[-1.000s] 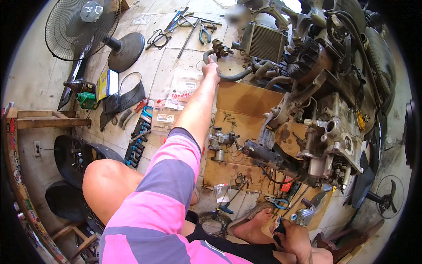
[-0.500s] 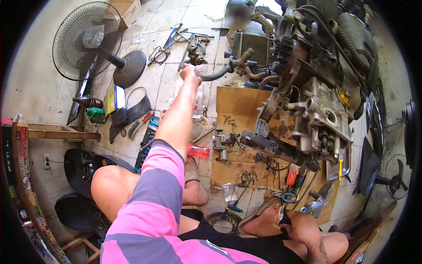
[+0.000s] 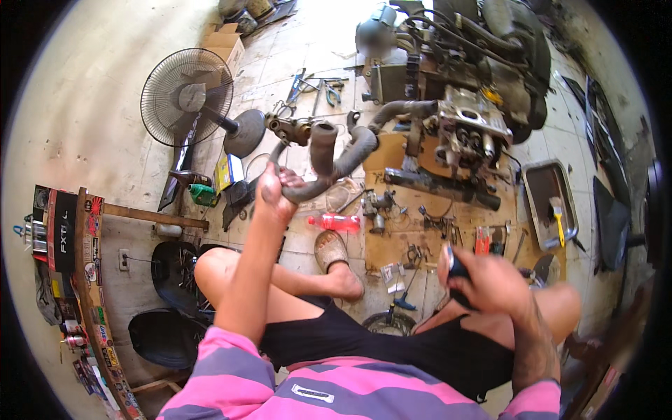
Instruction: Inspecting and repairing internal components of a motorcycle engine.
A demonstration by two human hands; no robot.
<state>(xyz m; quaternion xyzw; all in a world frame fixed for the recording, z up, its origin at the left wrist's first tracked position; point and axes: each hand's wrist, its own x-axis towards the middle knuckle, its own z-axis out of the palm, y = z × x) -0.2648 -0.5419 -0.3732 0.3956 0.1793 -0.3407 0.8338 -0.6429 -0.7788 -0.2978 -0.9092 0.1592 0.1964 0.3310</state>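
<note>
Left hand (image 3: pixel 274 192) closed around a bent grey rubber hose (image 3: pixel 329 164), raised well above the floor, just in front of the stripped engine (image 3: pixel 458 126); fingers wrapped fully round the lower bend, the forked upper ends pointing toward the engine. Right hand (image 3: pixel 490 283) curled shut on a small dark tool (image 3: pixel 455 269) (handle only partly visible, kind impossible to tell), hovering near the right knee, on the near side of the engine.

Best handled, judging by the hose's limp curve, with a firm grip close to the bend, so the free ends do not swing into the engine's metal fittings; better kept clear of the loose parts scattered below.

Hose: matt, dusty, thick-walled, tubular, branching into two open mouths. Engine: greasy cast metal, lumpy and angular, with ribbed black hoses across the top. Brown cardboard (image 3: pixel 420 238) flat under the engine, stained, strewn with small metal bits. Red plastic bottle (image 3: pixel 336 222) lying on its side between the engine and the sandalled foot. Round wire-caged fan (image 3: pixel 187 98) standing far to the left of the engine. Rectangular metal tray (image 3: pixel 542 203) to the right of the engine, a yellow-handled brush (image 3: pixel 558 218) inside it
</note>
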